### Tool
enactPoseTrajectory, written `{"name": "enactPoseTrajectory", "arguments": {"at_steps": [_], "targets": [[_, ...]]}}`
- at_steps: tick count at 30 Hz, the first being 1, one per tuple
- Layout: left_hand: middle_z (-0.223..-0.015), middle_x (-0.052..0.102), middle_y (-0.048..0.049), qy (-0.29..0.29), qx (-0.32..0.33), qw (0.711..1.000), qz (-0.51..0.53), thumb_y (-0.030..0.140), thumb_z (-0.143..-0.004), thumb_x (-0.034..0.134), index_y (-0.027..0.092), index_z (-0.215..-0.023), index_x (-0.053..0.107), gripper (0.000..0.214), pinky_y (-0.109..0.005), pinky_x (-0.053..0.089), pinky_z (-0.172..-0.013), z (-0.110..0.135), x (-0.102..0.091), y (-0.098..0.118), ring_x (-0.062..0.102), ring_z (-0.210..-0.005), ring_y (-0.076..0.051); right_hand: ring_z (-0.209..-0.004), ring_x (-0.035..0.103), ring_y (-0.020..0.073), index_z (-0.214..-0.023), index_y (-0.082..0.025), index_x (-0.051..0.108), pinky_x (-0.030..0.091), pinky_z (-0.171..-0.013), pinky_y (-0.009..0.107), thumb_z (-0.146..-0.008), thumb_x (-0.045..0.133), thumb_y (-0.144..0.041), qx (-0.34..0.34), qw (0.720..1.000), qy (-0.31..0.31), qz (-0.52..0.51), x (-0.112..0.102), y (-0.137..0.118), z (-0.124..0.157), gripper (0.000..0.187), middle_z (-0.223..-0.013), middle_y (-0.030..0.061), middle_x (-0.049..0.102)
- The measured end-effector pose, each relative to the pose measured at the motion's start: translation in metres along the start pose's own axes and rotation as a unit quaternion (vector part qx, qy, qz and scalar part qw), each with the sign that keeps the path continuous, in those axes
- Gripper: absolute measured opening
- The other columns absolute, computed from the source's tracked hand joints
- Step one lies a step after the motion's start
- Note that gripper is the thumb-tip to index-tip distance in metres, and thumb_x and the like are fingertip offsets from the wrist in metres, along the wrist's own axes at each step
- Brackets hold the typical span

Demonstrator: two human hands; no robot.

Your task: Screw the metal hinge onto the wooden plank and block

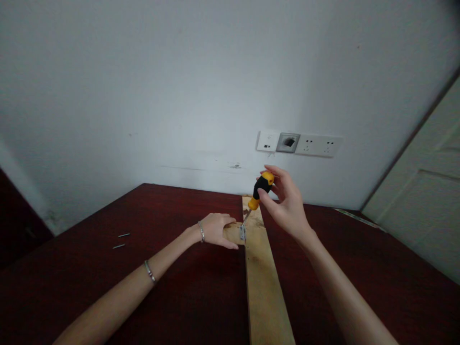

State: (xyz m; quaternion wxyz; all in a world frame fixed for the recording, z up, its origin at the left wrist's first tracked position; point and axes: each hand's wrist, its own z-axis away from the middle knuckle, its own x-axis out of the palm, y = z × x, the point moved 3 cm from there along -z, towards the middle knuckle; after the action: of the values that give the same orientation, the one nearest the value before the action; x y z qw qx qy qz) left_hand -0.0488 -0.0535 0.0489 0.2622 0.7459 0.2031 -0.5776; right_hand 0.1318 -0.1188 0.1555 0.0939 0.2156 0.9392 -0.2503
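Observation:
My right hand (pixel 287 206) is closed around the handle of a yellow-and-black screwdriver (pixel 261 189). The screwdriver tilts, and its shaft runs down to a small metal bracket (pixel 242 233). That bracket lies at the joint between a short wooden board (pixel 233 233) and a long wooden plank (pixel 264 278). With thumb and fingers on opposite edges, my left hand (pixel 214 230) grips the short board against the table. Whether a screw sits under the screwdriver's tip is too small to tell.
Two screws or nails (pixel 121 240) lie on the dark red table (pixel 172 287) at the left. Behind it rises a white wall with a row of sockets (pixel 316 145). A thin flat strip (pixel 359 219) lies near the right back edge, beside a pale door (pixel 427 206).

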Motion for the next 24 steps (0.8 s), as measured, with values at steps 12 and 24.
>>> {"name": "enactPoseTrajectory", "arguments": {"at_steps": [12, 24], "targets": [[-0.093, 0.067, -0.0046, -0.018, 0.016, 1.0, -0.006, 0.073, -0.057, 0.066, 0.02, -0.105, 0.064, 0.072, -0.029, 0.049, -0.068, -0.002, 0.004, 0.014, 0.065, -0.079, -0.024, -0.093, 0.053, 0.0197, -0.128, -0.03, 0.052, 0.056, -0.078, 0.04, -0.08, 0.066, -0.029, -0.01, 0.998, -0.02, 0.055, 0.003, -0.003, -0.003, 0.051, -0.101, 0.0059, 0.047], [-0.092, 0.067, -0.0037, -0.036, 0.031, 0.999, -0.018, 0.074, -0.057, 0.065, 0.021, -0.099, 0.064, 0.068, -0.029, 0.049, -0.066, -0.001, -0.009, 0.037, 0.066, -0.08, -0.024, -0.109, 0.056, 0.0212, -0.125, -0.029, 0.05, 0.053, -0.083, 0.038, -0.087, 0.054, -0.026, 0.019, 1.0, 0.016, -0.003, -0.003, -0.002, -0.002, 0.039, -0.121, 0.0074, 0.057]]}}
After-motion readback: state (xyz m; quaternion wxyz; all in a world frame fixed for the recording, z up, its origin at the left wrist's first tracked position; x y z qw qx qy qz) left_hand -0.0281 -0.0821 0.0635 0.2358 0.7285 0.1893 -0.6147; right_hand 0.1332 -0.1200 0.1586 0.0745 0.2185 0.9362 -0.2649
